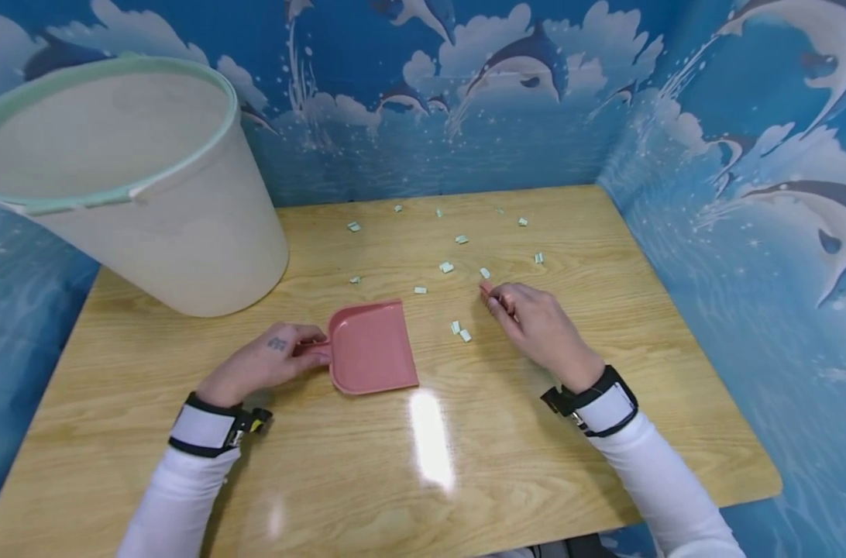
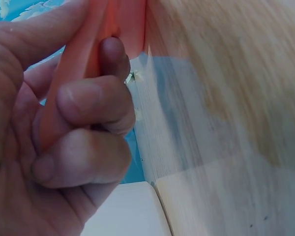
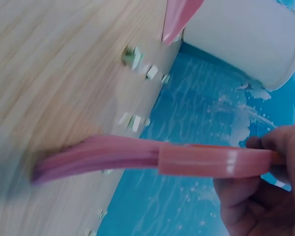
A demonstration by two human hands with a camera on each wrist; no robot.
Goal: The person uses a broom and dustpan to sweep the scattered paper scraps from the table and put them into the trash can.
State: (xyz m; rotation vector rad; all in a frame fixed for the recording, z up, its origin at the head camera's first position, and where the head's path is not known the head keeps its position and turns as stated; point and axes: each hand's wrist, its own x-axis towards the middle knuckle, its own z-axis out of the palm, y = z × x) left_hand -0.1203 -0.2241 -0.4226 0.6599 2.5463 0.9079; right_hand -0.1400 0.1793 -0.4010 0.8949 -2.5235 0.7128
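Observation:
My left hand (image 1: pixel 273 356) grips the short handle of a pink dustpan (image 1: pixel 370 349), which lies on the table with its straight edge facing right. In the left wrist view the fingers (image 2: pixel 96 98) curl round that handle. My right hand (image 1: pixel 541 322) pinches a small pink hand brush (image 3: pixel 211 160). Its bristles (image 3: pixel 98 155) bend against the tabletop in the right wrist view, while the head view mostly hides the brush behind the hand. Small pale green paper scraps (image 1: pixel 447 267) lie scattered between and beyond the hands. Two scraps (image 1: pixel 461 332) are right of the dustpan's edge.
A large whitish bucket (image 1: pixel 207 232) with a mint-green rim stands at the table's back left. Walls with a blue dolphin print (image 1: pixel 465 147) border the wooden table (image 1: pixel 325 480) at the back and right. Light glares off the tabletop near the front middle.

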